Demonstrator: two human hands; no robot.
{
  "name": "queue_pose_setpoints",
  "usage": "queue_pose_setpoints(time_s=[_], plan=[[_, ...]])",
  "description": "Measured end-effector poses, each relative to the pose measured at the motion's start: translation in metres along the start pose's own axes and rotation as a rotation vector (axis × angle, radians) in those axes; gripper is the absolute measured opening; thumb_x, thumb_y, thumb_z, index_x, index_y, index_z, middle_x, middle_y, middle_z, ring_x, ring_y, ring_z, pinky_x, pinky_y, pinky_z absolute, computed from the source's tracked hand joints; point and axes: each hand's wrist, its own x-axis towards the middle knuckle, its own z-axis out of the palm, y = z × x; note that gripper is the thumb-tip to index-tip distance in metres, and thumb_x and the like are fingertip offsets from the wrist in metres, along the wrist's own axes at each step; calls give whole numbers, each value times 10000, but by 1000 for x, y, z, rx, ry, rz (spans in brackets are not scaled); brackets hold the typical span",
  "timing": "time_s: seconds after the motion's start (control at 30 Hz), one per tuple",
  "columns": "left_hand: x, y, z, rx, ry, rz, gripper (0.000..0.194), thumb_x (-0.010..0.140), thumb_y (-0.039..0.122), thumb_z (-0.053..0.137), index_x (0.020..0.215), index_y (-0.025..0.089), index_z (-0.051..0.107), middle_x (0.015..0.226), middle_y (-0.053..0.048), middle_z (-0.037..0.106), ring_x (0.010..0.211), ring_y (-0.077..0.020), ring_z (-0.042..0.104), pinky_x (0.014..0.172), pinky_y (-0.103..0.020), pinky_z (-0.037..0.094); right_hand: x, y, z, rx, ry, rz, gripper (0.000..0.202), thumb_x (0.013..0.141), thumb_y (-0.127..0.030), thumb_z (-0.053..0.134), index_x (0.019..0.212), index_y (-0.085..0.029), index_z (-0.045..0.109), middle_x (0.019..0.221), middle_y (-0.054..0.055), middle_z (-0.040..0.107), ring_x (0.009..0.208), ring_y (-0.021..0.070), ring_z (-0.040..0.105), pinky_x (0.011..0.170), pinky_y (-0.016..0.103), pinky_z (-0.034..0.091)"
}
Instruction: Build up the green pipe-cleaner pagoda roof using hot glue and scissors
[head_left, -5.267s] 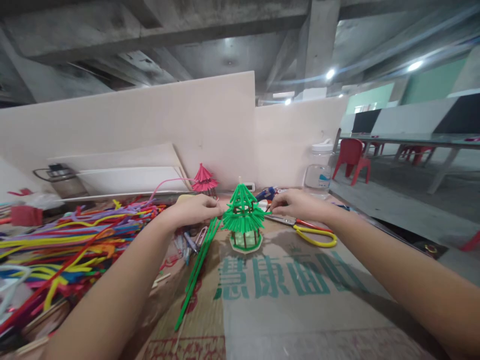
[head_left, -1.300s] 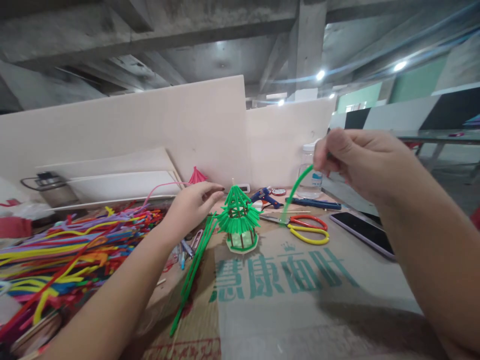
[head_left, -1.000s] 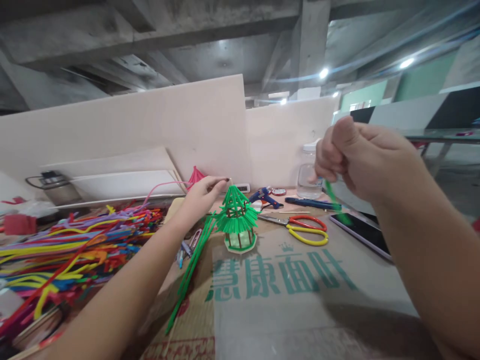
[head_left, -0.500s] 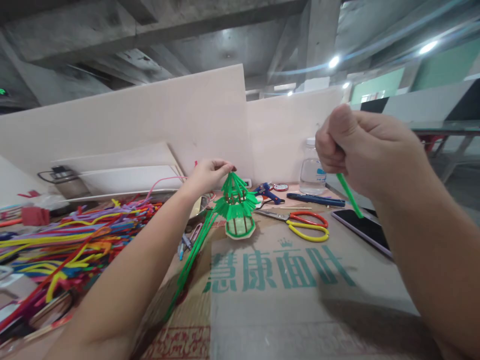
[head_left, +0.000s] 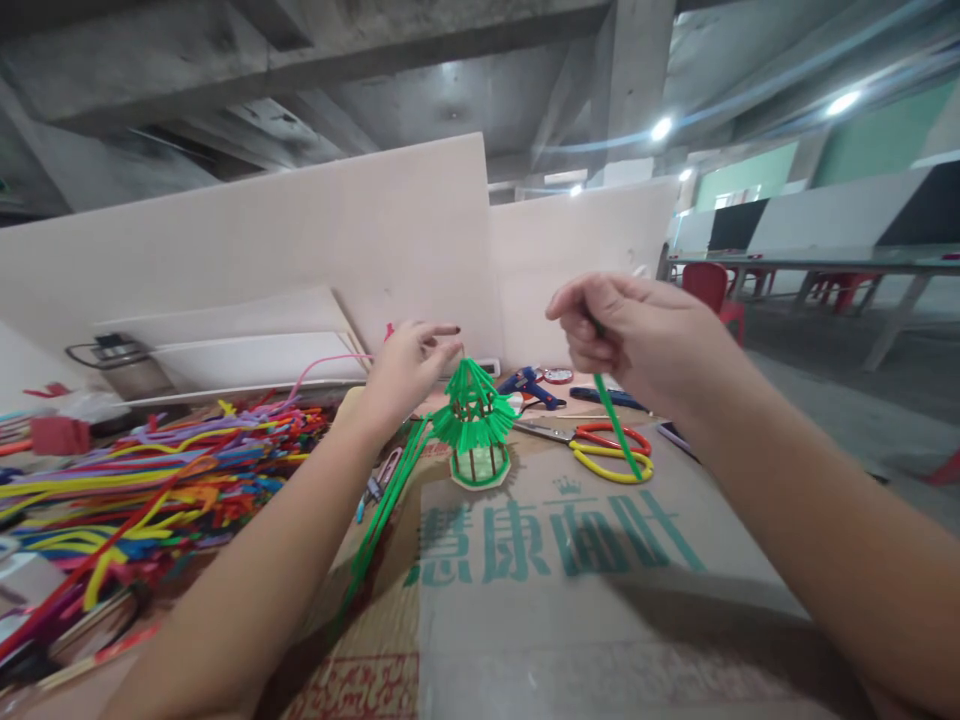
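A small pagoda model (head_left: pixel 474 425) of green pipe cleaners and brown sticks, with two fringed tiers and a pale octagonal base, stands upright on the table. Beside its pointed top is my left hand (head_left: pixel 412 370), thumb and index finger slightly apart; the thumb lies close to the tip, and whether it touches cannot be made out. My right hand (head_left: pixel 630 325) is raised to the right of the model, closed around a green pipe cleaner (head_left: pixel 616 428) that hangs down from the fist. Behind its lower end lie scissors (head_left: pixel 611 472) with red and yellow handles.
Several long green pipe cleaners (head_left: pixel 390 500) lie left of the model. A heap of coloured pipe cleaners (head_left: pixel 172 480) covers the left side. At the back are a blue glue gun (head_left: pixel 531 386) and a white board (head_left: pixel 300 260). A printed sheet (head_left: pixel 525 620) lies in front.
My right hand has moved left and down with the green pipe cleaner, now in front of the scissors. My left thumb and index finger have parted from their pinch at the model's top.
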Motion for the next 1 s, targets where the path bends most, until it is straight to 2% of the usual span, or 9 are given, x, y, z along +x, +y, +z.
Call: queue_pose_setpoints(time_s=[0.03,0.07,0.23,0.33,0.47,0.6,0.73,0.9,1.0], plan=[[-7,9,-1,-8,62,38,372,888,385,560,1092,120,724,1108,-114,727,983,-223,652,873,-315,477,0,5,6,23,4,-6,331,933,-470,597,780,-181,654,606,-45,408,471,70,331,442,232,293],[-14,19,-2,-78,47,60,367,918,402,529,1076,135,724,1074,-96,738,994,-217,653,884,-309,479,-1,10,12,51,9,-22,334,929,-483,599,781,-188,651,613,-42,425,488,77,374,462,234,338],[-55,61,7,-441,-445,76,354,949,436,507,1091,175,699,1120,-61,732,1046,-215,654,939,-309,478,-7,28,33,242,37,-49,298,909,-501,617,831,-218,668,725,-13,577,673,117,567,642,261,493],[-66,62,18,-581,-552,-42,300,908,417,577,1019,170,708,1066,-71,746,1013,-221,661,913,-315,490,-9,30,37,342,26,-11,256,884,-487,657,846,-234,676,751,-19,611,702,119,603,722,280,519],[-67,46,24,-668,-539,-159,373,868,508,610,838,150,710,889,-83,755,850,-213,673,825,-323,501,-11,30,39,290,-8,65,313,873,-539,644,925,-234,696,796,8,675,780,150,655,742,290,536],[-63,37,17,-736,-480,-213,381,831,532,642,826,157,700,828,-73,754,830,-210,682,814,-316,505,-12,36,38,226,-89,199,330,863,-471,685,1097,-239,661,928,37,733,805,165,679,648,280,533],[-62,32,12,-701,-443,-234,371,819,529,639,801,163,702,818,-65,748,807,-213,671,772,-316,505,-5,48,33,168,-73,200,242,800,-392,760,940,-200,719,842,33,749,727,145,670,648,272,520],[-62,27,8,-591,-425,-103,367,880,477,582,709,180,710,783,-46,728,892,-213,651,860,-308,460,2,55,28,114,-64,210,292,735,-438,800,858,-180,737,750,35,746,660,136,648,658,287,500],[-64,28,3,-491,-436,-60,350,892,443,568,709,185,718,736,-21,694,771,-184,623,762,-281,452,0,54,30,133,-65,250,316,685,-447,836,803,-175,726,712,17,730,641,135,644,663,294,503]])
